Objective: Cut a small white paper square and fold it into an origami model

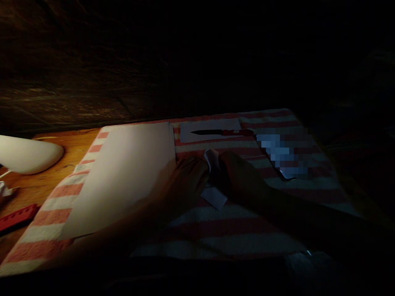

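Observation:
Both hands meet over a striped towel in dim light. Between them is a small piece of white paper (pixel 215 198), its top end poking up past the fingers and its lower end showing below. My left hand (pixel 190 176) closes on the paper from the left, fingers bent. From the other side my right hand (pixel 239 174) grips it too, its fingers dark and mostly hidden. Just beyond the hands, a knife (pixel 224 132) with a dark blade and red handle lies partly across a flat white paper strip (pixel 197 125).
Large white sheets (pixel 123 164) cover the left of the red-and-white towel (pixel 256 226). A lit phone-like screen, blurred out (pixel 282 154), lies at right. On the wood at far left are a white lamp head (pixel 31 154) and a red object (pixel 18 218). A dark wall stands behind.

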The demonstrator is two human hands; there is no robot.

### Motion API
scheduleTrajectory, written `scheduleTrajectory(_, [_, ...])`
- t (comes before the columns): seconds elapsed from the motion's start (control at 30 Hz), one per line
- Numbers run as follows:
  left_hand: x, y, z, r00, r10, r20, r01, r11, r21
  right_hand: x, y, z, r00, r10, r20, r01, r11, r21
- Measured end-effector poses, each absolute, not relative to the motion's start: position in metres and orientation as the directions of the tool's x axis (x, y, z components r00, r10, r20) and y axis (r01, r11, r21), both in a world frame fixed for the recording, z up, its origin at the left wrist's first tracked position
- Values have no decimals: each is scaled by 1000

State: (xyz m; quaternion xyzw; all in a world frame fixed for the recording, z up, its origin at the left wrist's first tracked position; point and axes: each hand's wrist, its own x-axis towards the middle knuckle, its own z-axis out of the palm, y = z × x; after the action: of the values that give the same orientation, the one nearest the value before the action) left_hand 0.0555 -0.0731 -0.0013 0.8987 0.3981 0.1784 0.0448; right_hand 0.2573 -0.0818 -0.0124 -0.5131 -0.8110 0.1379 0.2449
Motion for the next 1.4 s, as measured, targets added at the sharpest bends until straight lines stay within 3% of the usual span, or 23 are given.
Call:
scheduleTrajectory(0.23, [50, -77, 7, 657, 722, 216, 649, -688, 326, 258, -78, -16, -503, 806, 313, 725, 590, -355])
scheduleTrajectory(0.63, [49, -75, 5, 657, 730, 189, 665, -678, 312, 276, -71, -4, -615, 735, 286, 480, 637, -603])
scheduleTrajectory(1.03, [49, -75, 6, 627, 753, 199, 666, -651, 364, 275, -71, -7, -575, 771, 272, 516, 600, -611])
scheduleTrajectory(1.17, [46, -74, -4, 529, 821, 215, 654, -556, 513, 277, -70, -3, -483, 850, 208, 538, 476, -696])
scheduleTrajectory(1.3, [45, -71, -15, 364, 901, 234, 468, -395, 790, 277, -69, 4, -301, 943, 139, 532, 287, -797])
scheduleTrajectory(1.4, [45, -67, -12, 293, 938, 183, 273, -266, 925, 275, -69, 10, -222, 973, 69, 371, 149, -916])
